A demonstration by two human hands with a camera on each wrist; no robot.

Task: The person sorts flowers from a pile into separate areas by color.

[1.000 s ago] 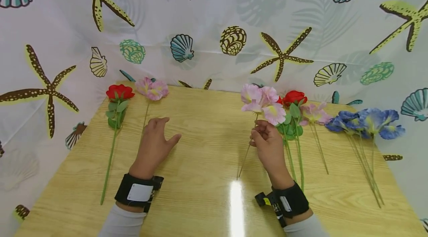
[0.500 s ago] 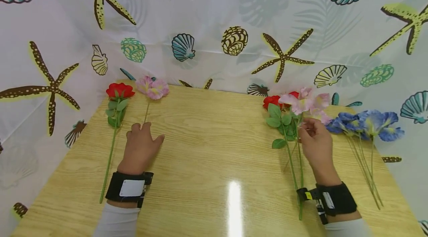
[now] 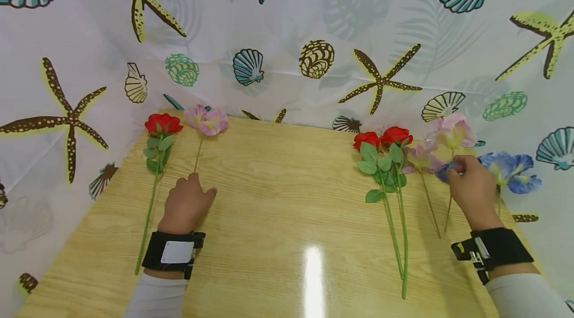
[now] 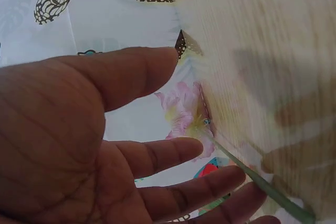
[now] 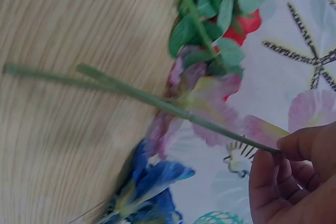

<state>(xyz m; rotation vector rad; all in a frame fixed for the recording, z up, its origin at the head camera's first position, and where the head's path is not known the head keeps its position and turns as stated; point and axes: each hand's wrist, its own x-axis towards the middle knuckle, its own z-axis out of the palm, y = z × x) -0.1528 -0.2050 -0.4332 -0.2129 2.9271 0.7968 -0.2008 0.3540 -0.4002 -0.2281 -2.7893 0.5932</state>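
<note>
My right hand (image 3: pixel 475 191) pinches the thin stem of a pink iris (image 3: pixel 453 131) between thumb and fingers, just below the bloom. It holds this flower above the right side of the table, over blue irises (image 3: pixel 511 171) that it partly hides. In the right wrist view the pinched stem (image 5: pixel 210 124) crosses in front of another pink iris (image 5: pixel 215 108). My left hand (image 3: pixel 186 206) is spread, thumb apart, over the stem of a pink iris (image 3: pixel 207 120) at the left. The left wrist view has that stem (image 4: pixel 262 182) by the fingertips; I cannot tell whether they touch.
A red rose (image 3: pixel 163 122) lies at the far left. Two red roses (image 3: pixel 381 139) lie right of centre, beside a pink iris (image 3: pixel 423 156). Behind the wooden table (image 3: pixel 269 218) hangs a white cloth (image 3: pixel 287 19) printed with shells and starfish.
My right hand has carried the pink iris rightward, past the roses and the lying pink iris, to the blue irises. My left hand has moved slightly left and down.
</note>
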